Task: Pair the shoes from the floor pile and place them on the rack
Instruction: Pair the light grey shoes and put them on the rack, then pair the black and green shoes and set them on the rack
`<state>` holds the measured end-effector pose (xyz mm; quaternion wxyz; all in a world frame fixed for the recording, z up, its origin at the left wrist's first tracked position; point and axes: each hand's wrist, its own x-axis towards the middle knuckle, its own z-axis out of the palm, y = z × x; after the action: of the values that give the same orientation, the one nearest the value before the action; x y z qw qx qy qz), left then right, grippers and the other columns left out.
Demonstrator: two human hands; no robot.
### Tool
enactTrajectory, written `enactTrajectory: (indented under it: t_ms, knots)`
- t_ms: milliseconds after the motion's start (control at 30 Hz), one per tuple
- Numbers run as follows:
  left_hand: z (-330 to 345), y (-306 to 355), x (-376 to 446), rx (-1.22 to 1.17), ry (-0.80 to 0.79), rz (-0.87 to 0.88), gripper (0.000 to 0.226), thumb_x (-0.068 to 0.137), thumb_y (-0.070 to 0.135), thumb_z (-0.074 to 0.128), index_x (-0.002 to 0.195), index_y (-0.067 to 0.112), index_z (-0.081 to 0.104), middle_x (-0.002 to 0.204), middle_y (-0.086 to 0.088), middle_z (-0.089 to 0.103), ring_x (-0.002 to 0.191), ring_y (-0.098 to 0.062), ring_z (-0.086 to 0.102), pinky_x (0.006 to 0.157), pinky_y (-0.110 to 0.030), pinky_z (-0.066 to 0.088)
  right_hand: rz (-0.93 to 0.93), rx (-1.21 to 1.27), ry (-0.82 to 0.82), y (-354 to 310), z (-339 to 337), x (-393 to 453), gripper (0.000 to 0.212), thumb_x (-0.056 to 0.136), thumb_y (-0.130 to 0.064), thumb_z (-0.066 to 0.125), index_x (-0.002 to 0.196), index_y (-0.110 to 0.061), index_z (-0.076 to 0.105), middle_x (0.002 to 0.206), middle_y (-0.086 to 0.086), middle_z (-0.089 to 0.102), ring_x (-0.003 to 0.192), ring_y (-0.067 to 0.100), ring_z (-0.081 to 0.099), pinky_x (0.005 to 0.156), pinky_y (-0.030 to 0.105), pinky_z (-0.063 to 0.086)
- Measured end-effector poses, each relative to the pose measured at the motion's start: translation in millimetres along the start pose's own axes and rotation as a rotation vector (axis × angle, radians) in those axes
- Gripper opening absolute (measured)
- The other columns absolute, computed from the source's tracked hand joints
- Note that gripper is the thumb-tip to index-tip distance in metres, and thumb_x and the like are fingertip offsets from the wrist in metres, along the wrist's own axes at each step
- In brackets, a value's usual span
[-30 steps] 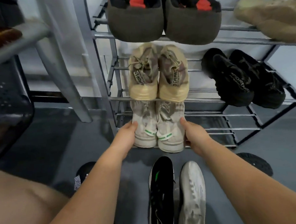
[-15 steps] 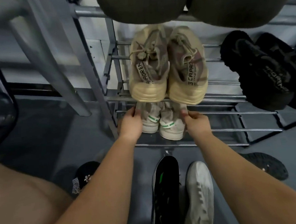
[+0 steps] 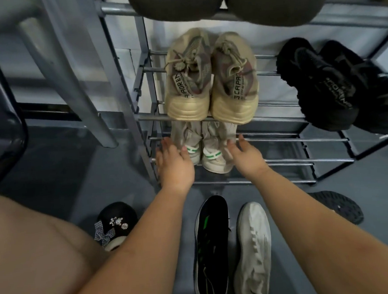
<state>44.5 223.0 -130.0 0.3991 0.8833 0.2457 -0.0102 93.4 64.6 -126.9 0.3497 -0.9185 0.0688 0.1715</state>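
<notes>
Head view of a grey metal shoe rack (image 3: 279, 139) standing on a dark floor (image 3: 59, 159). A pair of beige sneakers with green heel stripes (image 3: 208, 150) sits on the lowest shelf, heels toward the viewer, the two shoes touching side by side. The left hand (image 3: 175, 165) lies at the outer side of the left sneaker, its fingers spread and straight, the thumb against the heel. The right hand (image 3: 245, 154) lies just beside the right sneaker with relaxed, straight fingers; whether they touch the shoe cannot be told. Neither hand grips anything, and the two are apart with the pair between them.

On the shelf above, a pair of tan lace-up sneakers (image 3: 211, 82) with lettered heel tabs rests directly over the beige pair; to its right stands a pair of black shoes (image 3: 334, 83). The rounded heels of two dark olive shoes (image 3: 225, 1) overhang the top shelf.

On the floor in front of the rack lie a black sneaker with green accents (image 3: 210, 250) and a white sneaker (image 3: 254, 252), side by side. A black slipper with a checked bow (image 3: 115, 224) lies to the left, partly behind the left forearm, and a dark upturned sole (image 3: 337, 206) lies to the right
</notes>
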Motion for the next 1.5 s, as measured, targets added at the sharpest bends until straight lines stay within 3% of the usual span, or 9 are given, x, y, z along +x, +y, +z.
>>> enactTrajectory:
  t_ms: [133, 300, 433, 600, 733, 1100, 1500]
  knots:
    - [4.5, -0.2, -37.6, 0.322, 0.031, 0.315, 0.064, 0.100, 0.035, 0.030, 0.151, 0.008, 0.002, 0.160, -0.010, 0.001, 0.148, -0.026, -0.007, 0.119, -0.037, -0.006, -0.167, -0.437, 0.015, 23.5, -12.0, -45.2, 0.079, 0.092, -0.059, 0.037, 0.153, -0.020, 0.004, 0.160, 0.008, 0.013, 0.147, 0.027, 0.008, 0.120, 0.043, 0.012]
    - [28.6, -14.0, -98.3, 0.565, -0.260, 0.560, 0.069, 0.099, 0.044, 0.027, 0.151, 0.014, -0.008, 0.159, -0.006, -0.013, 0.147, -0.022, -0.014, 0.118, -0.035, -0.010, -0.169, -0.732, -0.093, 71.2, -20.1, -105.7, 0.081, 0.093, -0.060, 0.034, 0.152, -0.025, -0.008, 0.161, 0.007, -0.002, 0.149, 0.025, -0.003, 0.120, 0.043, 0.007]
    - [43.5, -32.8, -132.3, 0.725, -0.472, 0.630, 0.069, 0.099, 0.046, 0.028, 0.151, 0.016, -0.006, 0.160, -0.005, -0.012, 0.147, -0.022, -0.012, 0.119, -0.036, -0.008, -0.095, -0.795, -0.168, 107.4, -18.6, -150.8, 0.081, 0.094, -0.058, 0.035, 0.152, -0.025, -0.011, 0.161, 0.008, -0.009, 0.148, 0.027, -0.006, 0.119, 0.044, 0.008]
    - [56.4, -39.2, -171.0, 0.883, -0.591, 0.821, 0.067, 0.100, 0.045, 0.026, 0.151, 0.016, -0.006, 0.160, -0.006, -0.009, 0.148, -0.022, -0.010, 0.118, -0.036, -0.010, -0.026, -0.813, -0.228, 147.9, -15.1, -197.4, 0.082, 0.094, -0.057, 0.035, 0.152, -0.023, -0.012, 0.160, 0.009, -0.010, 0.148, 0.027, -0.007, 0.120, 0.043, 0.008]
    - [67.6, -38.1, -201.2, 0.963, -0.641, 0.956, 0.069, 0.100, 0.048, 0.022, 0.151, 0.014, -0.009, 0.159, -0.006, -0.013, 0.147, -0.021, -0.014, 0.116, -0.034, -0.015, 0.131, -0.656, -0.221, 176.5, -19.7, -222.0, 0.082, 0.093, -0.056, 0.038, 0.152, -0.025, -0.011, 0.161, 0.007, -0.009, 0.148, 0.026, -0.005, 0.119, 0.043, 0.010]
    - [117.7, 26.3, -203.9, 1.032, -0.676, 1.057, 0.072, 0.099, 0.048, 0.025, 0.151, 0.013, -0.010, 0.159, -0.008, -0.014, 0.147, -0.024, -0.016, 0.117, -0.036, -0.012, 0.219, -0.729, -0.046, 235.7, -99.1, -212.7, 0.082, 0.093, -0.055, 0.041, 0.153, -0.023, -0.007, 0.161, 0.008, -0.003, 0.148, 0.027, 0.001, 0.119, 0.042, 0.014]
    - [196.1, 62.6, -124.1, 1.103, -0.772, 1.017, 0.072, 0.098, 0.051, 0.026, 0.151, 0.016, -0.008, 0.160, -0.004, -0.012, 0.147, -0.020, -0.013, 0.119, -0.035, -0.008, 0.292, -0.589, -0.088, 279.0, -97.3, -118.2, 0.079, 0.095, -0.052, 0.040, 0.153, -0.023, -0.005, 0.161, 0.007, 0.002, 0.148, 0.028, 0.005, 0.119, 0.044, 0.016]
